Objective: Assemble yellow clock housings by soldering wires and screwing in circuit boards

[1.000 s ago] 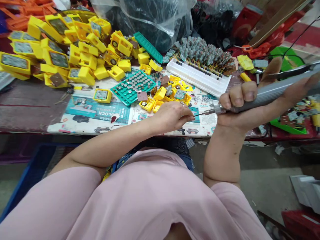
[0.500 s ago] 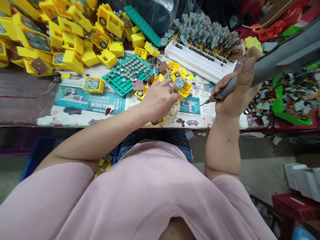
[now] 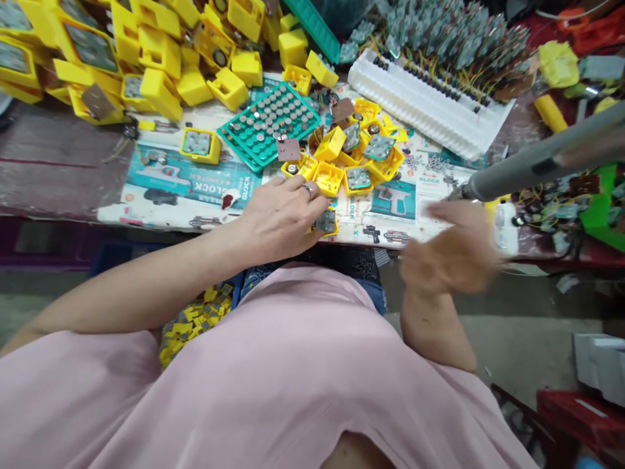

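My left hand [image 3: 286, 215], with a ring on one finger, is at the table's front edge. Its thumb and fingers close on a small yellow case [image 3: 328, 222] with a grey part inside; the fingers partly cover it. Just beyond the fingertips lie an open yellow case [image 3: 328, 177] and another with a grey part [image 3: 358, 179]. My right hand [image 3: 452, 251] is smeared by motion, so its fingers are unclear. Directly above it slants a grey power screwdriver [image 3: 532, 159], its tip end near the fingers; contact between them cannot be made out.
A teal tray [image 3: 271, 124] of round metal pieces sits beyond my left hand. Yellow cases [image 3: 159, 52] are heaped at the back left. A white foam tray [image 3: 424, 107] with wired parts stands behind; a green tray [image 3: 598, 215] of wired parts is at right.
My left hand has drawn back from the yellow parts to the small case near the edge. My right hand has dropped from around the screwdriver to below it. The view has shifted.
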`<move>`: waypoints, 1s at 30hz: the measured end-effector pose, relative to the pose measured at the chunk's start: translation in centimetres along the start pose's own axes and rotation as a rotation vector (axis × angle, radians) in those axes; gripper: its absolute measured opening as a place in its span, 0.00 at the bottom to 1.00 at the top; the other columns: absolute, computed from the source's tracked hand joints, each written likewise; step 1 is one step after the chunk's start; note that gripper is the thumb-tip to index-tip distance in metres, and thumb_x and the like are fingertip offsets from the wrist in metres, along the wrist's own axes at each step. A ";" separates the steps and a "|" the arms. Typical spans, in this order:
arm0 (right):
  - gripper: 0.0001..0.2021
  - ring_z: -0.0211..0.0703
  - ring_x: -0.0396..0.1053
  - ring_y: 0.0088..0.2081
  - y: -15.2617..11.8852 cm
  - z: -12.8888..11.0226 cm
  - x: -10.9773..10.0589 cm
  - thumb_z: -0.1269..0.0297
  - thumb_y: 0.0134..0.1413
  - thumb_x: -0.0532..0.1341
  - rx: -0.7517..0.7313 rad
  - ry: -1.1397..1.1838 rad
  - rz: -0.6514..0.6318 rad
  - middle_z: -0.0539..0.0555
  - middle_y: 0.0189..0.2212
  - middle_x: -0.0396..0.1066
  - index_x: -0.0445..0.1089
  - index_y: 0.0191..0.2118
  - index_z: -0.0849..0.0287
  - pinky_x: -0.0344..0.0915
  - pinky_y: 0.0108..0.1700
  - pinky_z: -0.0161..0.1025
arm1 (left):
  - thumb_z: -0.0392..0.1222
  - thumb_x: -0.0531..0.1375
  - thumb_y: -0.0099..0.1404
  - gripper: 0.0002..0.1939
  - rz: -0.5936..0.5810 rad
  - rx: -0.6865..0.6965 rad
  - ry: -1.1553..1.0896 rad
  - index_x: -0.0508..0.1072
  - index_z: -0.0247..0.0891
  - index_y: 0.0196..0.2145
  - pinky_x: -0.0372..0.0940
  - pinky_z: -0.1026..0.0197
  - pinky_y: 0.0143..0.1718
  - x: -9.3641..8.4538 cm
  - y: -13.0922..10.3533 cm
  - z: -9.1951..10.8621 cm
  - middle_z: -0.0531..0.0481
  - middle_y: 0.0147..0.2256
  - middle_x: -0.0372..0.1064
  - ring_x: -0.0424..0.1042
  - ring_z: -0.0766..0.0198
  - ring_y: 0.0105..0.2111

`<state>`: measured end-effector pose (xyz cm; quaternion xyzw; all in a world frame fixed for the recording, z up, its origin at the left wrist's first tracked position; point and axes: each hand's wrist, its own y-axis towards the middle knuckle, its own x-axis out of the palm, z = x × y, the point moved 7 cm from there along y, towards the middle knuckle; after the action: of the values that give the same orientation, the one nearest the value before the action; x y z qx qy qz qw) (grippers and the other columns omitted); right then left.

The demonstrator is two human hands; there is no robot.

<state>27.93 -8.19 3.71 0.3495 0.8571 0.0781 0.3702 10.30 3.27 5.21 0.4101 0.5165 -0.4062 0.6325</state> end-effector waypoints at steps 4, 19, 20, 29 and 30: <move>0.39 0.58 0.69 0.60 -2.5 -4.0 5.9 0.44 0.56 0.64 -0.463 0.118 -0.309 0.58 0.60 0.70 0.51 0.69 0.45 0.70 0.59 0.62 | 0.43 0.59 0.63 0.11 -0.009 -0.009 -0.147 0.75 0.38 0.41 0.68 0.56 0.39 0.0 0.0 -0.4 0.44 0.38 0.77 0.75 0.53 0.41; 0.39 0.49 0.72 0.58 -2.8 -4.0 8.1 0.49 0.61 0.63 -0.428 0.127 -0.436 0.56 0.58 0.73 0.46 0.72 0.49 0.70 0.59 0.49 | 0.57 0.64 0.62 0.23 -0.010 -0.334 -1.137 0.72 0.40 0.49 0.70 0.59 0.34 2.5 -2.2 -5.4 0.52 0.34 0.74 0.73 0.62 0.34; 0.40 0.49 0.72 0.58 -2.8 -4.0 8.2 0.49 0.61 0.63 -0.422 0.123 -0.438 0.56 0.57 0.73 0.46 0.72 0.48 0.70 0.59 0.49 | 0.55 0.64 0.62 0.21 -0.012 -0.341 -1.153 0.73 0.40 0.47 0.71 0.58 0.36 2.6 -2.3 -5.4 0.51 0.35 0.75 0.74 0.62 0.35; 0.15 0.45 0.78 0.47 -0.7 -7.7 6.0 0.59 0.63 0.63 -0.622 0.049 -0.393 0.59 0.47 0.79 0.72 0.52 0.58 0.73 0.49 0.42 | 0.40 0.58 0.63 0.11 0.123 -0.210 -0.917 0.77 0.37 0.41 0.71 0.61 0.49 1.2 -3.2 -5.6 0.49 0.43 0.79 0.77 0.63 0.43; 0.12 0.44 0.78 0.47 0.2 -8.3 5.6 0.60 0.63 0.63 -0.634 0.048 -0.376 0.58 0.46 0.80 0.74 0.49 0.58 0.73 0.48 0.41 | 0.39 0.58 0.63 0.13 0.147 -0.189 -0.888 0.77 0.37 0.43 0.71 0.62 0.49 1.0 -3.4 -5.7 0.49 0.44 0.79 0.77 0.63 0.45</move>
<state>19.61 -3.35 6.46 0.0519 0.8481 0.2785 0.4477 5.42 7.44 3.15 0.1723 0.1999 -0.4478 0.8543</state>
